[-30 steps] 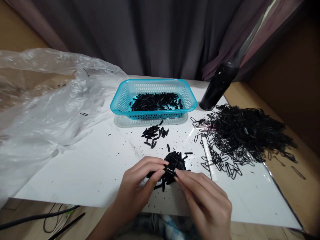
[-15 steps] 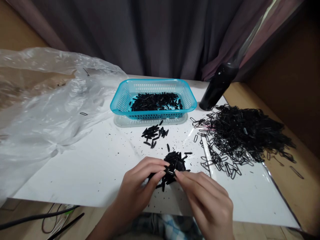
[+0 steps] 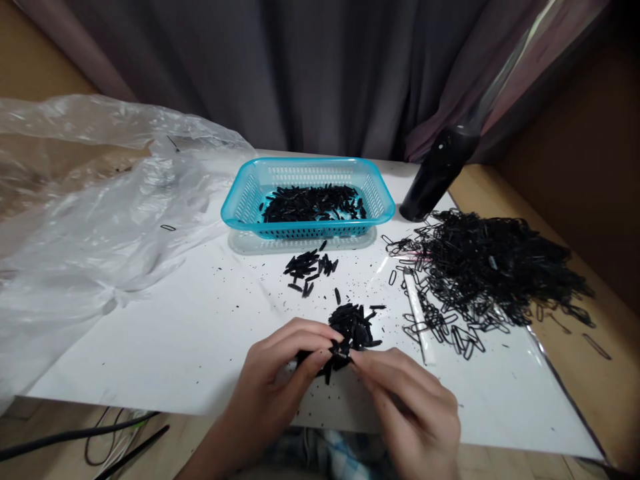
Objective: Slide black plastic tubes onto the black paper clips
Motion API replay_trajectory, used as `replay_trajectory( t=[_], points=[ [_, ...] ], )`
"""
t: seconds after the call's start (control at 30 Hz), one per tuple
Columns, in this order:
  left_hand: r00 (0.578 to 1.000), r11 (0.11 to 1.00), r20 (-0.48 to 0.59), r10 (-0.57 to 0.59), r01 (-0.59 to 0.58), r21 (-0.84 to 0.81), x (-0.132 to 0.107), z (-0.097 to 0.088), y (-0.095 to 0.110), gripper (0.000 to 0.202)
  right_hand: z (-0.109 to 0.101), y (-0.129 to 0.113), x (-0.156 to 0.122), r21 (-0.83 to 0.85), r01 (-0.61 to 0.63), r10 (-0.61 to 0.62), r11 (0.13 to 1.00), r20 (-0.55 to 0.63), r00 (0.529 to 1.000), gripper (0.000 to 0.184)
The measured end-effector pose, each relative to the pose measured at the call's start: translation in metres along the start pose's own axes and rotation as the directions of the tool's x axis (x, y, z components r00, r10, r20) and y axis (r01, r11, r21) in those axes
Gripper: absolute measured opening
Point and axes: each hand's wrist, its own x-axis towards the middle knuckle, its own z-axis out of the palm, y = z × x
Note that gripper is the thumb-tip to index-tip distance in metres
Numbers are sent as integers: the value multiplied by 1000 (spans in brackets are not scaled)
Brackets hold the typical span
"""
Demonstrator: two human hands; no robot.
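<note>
My left hand (image 3: 283, 367) and my right hand (image 3: 415, 393) meet fingertip to fingertip at the front of the white work surface. Between them they pinch a small black piece (image 3: 342, 355); its exact kind is too small to tell. Thumb and forefinger of each hand are closed on opposite ends of it. Right behind and beneath the fingertips lies a heap of short, narrow black pieces (image 3: 356, 325), partly hidden by my hands. A smaller group of similar black pieces (image 3: 303, 265) lies farther back, in front of the basket.
A blue slotted basket (image 3: 308, 231) holding many black pieces stands at the back. On the right spreads a large tangled pile of thin black loops (image 3: 495, 267), beside a white strip (image 3: 419, 320) and a dark bottle-like object (image 3: 436, 177). Clear plastic sheeting (image 3: 100, 260) covers the left side.
The small black piece has turned slightly between my fingertips. My right hand has shifted a little, and its fingers remain pinched. The surrounding piles look the same.
</note>
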Motion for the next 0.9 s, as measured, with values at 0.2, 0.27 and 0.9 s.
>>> replay_trajectory(
  t=[0.2, 0.27, 0.9],
  points=[
    [997, 997, -38, -60, 62, 49, -2, -1, -4, 21, 1, -5, -2, 36, 52, -49, 998, -90, 995, 29],
    [996, 996, -24, -92, 92, 5, -4, -2, -4, 21, 0, -3, -2, -20, 23, -25, 1000, -69, 997, 31],
    [977, 972, -50, -208, 201, -121, -10, -1, -3, 15, 2, 3, -3, -133, 7, 4, 991, 82, 997, 34]
  ],
)
